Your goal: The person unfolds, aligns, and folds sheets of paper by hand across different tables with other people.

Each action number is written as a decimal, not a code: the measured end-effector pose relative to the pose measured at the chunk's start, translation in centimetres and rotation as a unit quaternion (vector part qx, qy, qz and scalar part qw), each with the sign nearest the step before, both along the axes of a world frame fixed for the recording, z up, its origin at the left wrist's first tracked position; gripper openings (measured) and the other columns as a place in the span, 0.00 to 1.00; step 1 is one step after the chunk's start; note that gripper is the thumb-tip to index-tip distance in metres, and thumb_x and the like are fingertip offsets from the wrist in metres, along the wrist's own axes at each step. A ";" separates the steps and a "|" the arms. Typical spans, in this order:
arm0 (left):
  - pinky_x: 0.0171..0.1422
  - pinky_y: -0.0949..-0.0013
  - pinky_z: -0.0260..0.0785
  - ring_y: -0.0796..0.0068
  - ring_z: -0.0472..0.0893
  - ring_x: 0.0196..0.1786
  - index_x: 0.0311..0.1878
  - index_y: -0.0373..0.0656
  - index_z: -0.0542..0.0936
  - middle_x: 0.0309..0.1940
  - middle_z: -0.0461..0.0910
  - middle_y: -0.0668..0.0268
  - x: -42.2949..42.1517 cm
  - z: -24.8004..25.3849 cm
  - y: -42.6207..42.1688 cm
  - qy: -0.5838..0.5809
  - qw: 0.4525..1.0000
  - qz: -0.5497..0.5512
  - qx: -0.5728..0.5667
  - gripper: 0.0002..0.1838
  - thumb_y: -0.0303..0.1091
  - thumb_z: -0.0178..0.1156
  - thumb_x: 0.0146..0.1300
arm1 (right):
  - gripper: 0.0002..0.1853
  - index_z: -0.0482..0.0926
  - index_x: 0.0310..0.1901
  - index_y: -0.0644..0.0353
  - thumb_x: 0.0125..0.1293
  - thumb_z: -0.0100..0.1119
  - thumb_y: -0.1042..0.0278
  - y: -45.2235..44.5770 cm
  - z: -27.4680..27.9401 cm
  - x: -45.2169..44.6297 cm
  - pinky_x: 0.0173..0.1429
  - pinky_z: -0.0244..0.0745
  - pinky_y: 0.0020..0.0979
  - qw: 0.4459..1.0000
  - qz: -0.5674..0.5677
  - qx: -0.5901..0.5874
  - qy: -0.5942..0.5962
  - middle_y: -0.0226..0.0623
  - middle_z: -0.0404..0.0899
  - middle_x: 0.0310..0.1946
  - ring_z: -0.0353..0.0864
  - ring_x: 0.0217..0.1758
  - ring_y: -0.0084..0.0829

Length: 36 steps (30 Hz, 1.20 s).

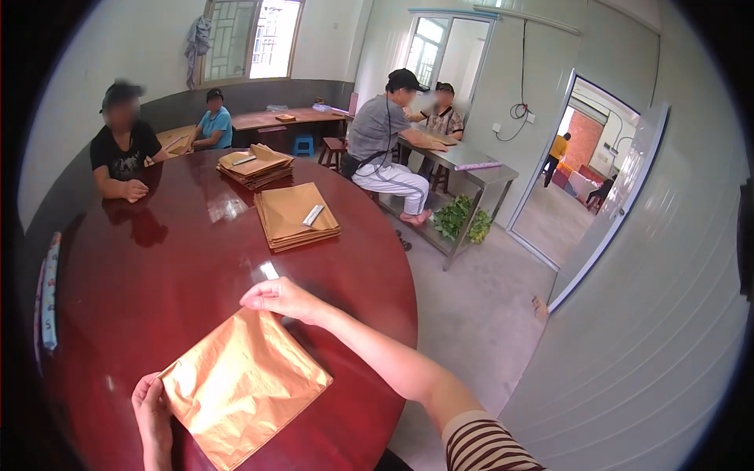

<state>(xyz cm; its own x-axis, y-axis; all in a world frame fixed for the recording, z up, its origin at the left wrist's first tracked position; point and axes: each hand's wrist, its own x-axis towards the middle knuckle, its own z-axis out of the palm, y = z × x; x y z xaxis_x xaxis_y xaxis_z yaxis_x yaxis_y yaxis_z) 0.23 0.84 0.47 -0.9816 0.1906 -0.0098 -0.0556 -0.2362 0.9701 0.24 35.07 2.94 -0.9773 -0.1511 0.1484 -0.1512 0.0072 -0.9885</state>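
A shiny, creased sheet of gold paper (243, 385) lies at the near edge of the round dark-red table (141, 282). My left hand (151, 399) pinches its left corner between thumb and fingers. At the far corner, my right hand (281, 298) has its fingers closed on the paper's edge. Beyond my right hand sits a squared stack of brown paper (287, 208), with a small silvery-white object (312, 216) on top. Behind it lies a second, less even brown paper stack (255, 169), also topped by a small pale object.
A rolled, patterned tube (51, 294) lies at the table's left edge. Across the table sits a person (122, 149) in black. Others sit at a steel table (487, 169) and a back bench. Leafy plants (459, 220) stand under the steel table; a door (620, 204) opens at right.
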 end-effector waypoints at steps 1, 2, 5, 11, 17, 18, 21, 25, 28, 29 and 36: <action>0.26 0.84 0.60 0.89 0.69 0.22 0.38 0.41 0.77 0.24 0.76 0.75 -0.4 0.0 -0.6 0.002 1.000 -0.029 -0.001 0.07 0.32 0.53 0.64 | 0.10 0.81 0.35 0.65 0.62 0.62 0.65 0.0 0.0 0.0 0.41 0.73 0.22 0.999 0.001 0.015 0.035 0.29 0.80 0.30 0.77 0.33 0.17; 0.26 0.84 0.60 0.89 0.69 0.22 0.38 0.41 0.77 0.24 0.76 0.75 -0.4 0.1 -0.8 0.006 1.000 -0.026 -0.002 0.07 0.32 0.53 0.64 | 0.10 0.81 0.35 0.65 0.62 0.62 0.65 0.3 0.3 -0.1 0.41 0.73 0.22 0.999 0.004 0.013 0.038 0.29 0.80 0.30 0.77 0.33 0.17; 0.44 0.77 0.69 0.80 0.78 0.36 0.38 0.39 0.76 0.32 0.79 0.68 0.3 1.3 -0.4 0.000 0.997 -0.082 0.012 0.06 0.31 0.52 0.64 | 0.10 0.81 0.34 0.64 0.58 0.64 0.65 1.6 0.7 0.2 0.31 0.73 0.23 0.993 0.043 0.106 0.015 0.30 0.80 0.25 0.76 0.27 0.18; 0.28 0.83 0.61 0.86 0.72 0.24 0.34 0.40 0.77 0.23 0.75 0.73 -0.5 2.9 1.8 0.026 0.998 -0.047 -0.040 0.04 0.28 0.53 0.62 | 0.13 0.83 0.36 0.63 0.56 0.64 0.61 2.8 2.5 1.7 0.34 0.72 0.24 0.964 0.145 0.218 0.040 0.31 0.82 0.28 0.78 0.30 0.19; 0.25 0.82 0.58 0.88 0.68 0.21 0.30 0.41 0.76 0.19 0.72 0.75 -1.6 6.9 6.7 0.071 0.979 -0.092 -0.170 0.06 0.26 0.51 0.61 | 0.14 0.83 0.37 0.62 0.56 0.65 0.60 2.6 3.3 2.2 0.33 0.72 0.27 0.940 0.195 0.266 0.092 0.33 0.83 0.27 0.78 0.28 0.23; 0.24 0.82 0.61 0.86 0.70 0.20 0.30 0.40 0.76 0.18 0.73 0.73 -1.9 7.5 7.9 0.082 0.973 -0.100 -0.192 0.06 0.25 0.50 0.61 | 0.14 0.83 0.37 0.62 0.56 0.65 0.60 2.7 3.8 2.7 0.33 0.72 0.27 0.941 0.197 0.262 0.089 0.33 0.83 0.27 0.78 0.28 0.23; 0.28 0.81 0.60 0.87 0.70 0.25 0.29 0.41 0.76 0.22 0.74 0.75 -2.2 9.9 12.7 0.111 0.949 -0.134 -0.264 0.05 0.27 0.52 0.58 | 0.13 0.81 0.37 0.64 0.59 0.62 0.61 2.7 4.0 2.6 0.41 0.74 0.31 0.946 0.148 0.281 0.066 0.39 0.82 0.29 0.80 0.34 0.27; 0.30 0.79 0.63 0.85 0.71 0.25 0.27 0.37 0.76 0.21 0.74 0.72 -5.1 12.6 18.2 0.130 0.920 -0.213 -0.302 0.05 0.25 0.52 0.52 | 0.12 0.78 0.30 0.67 0.61 0.59 0.64 4.3 5.0 3.2 0.25 0.71 0.29 0.965 0.068 0.255 -0.002 0.37 0.76 0.17 0.77 0.20 0.23; 0.30 0.80 0.61 0.86 0.69 0.26 0.26 0.36 0.76 0.21 0.72 0.72 -7.8 14.0 23.0 0.129 0.900 -0.290 -0.298 0.03 0.24 0.53 0.52 | 0.10 0.78 0.32 0.66 0.64 0.54 0.67 7.3 5.5 3.1 0.23 0.69 0.26 0.973 0.025 0.231 -0.002 0.34 0.75 0.17 0.73 0.17 0.21; 0.30 0.80 0.59 0.86 0.68 0.26 0.28 0.37 0.76 0.21 0.72 0.73 -9.3 14.2 24.6 0.169 0.874 -0.340 -0.304 0.03 0.25 0.54 0.54 | 0.10 0.78 0.33 0.66 0.64 0.55 0.67 9.1 5.4 2.6 0.23 0.69 0.26 0.976 0.025 0.217 -0.008 0.32 0.75 0.18 0.72 0.18 0.19; 0.43 0.68 0.73 0.71 0.80 0.37 0.45 0.33 0.79 0.37 0.81 0.58 -20.5 8.5 37.2 0.173 0.922 -0.178 -0.297 0.19 0.42 0.52 0.66 | 0.09 0.78 0.41 0.60 0.63 0.57 0.66 26.5 6.3 -1.4 0.37 0.70 0.21 0.994 -0.029 0.067 -0.084 0.24 0.77 0.33 0.74 0.36 0.16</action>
<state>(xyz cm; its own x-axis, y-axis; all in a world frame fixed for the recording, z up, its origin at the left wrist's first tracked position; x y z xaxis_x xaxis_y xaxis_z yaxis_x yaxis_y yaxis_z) -20.26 38.02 8.92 -0.8221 0.5628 0.0859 0.3097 0.3155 0.8970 -1.17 61.56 9.28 -0.9943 -0.1004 -0.0344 0.0197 0.1435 -0.9895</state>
